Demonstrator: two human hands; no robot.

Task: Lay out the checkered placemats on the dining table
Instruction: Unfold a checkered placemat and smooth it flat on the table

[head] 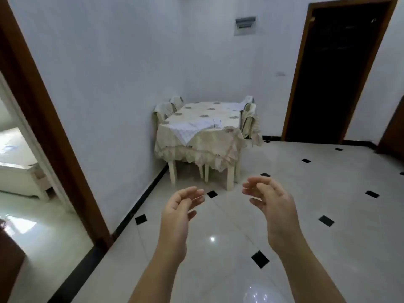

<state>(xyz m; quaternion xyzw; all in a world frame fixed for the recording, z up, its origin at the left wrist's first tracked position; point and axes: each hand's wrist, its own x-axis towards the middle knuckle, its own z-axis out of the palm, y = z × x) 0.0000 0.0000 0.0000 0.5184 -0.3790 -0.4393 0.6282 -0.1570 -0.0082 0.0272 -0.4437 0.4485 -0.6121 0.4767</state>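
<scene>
- While held out above the tiled floor (328,193), left hand (181,206) and right hand (269,197) grip nothing; fingers loose, slightly curled.
- Checkered placemats (188,130): far off on the clothed tabletop (196,110); three by my count, blur leaves doubt.
- Nearest one lies diagonal, a corner drooping over the near edge; long axis unclear.
- Second placemat (215,121) just right of it; third placemat (235,106) at the far right.
- Chairs (251,119): four, covered, two per side.
</scene>
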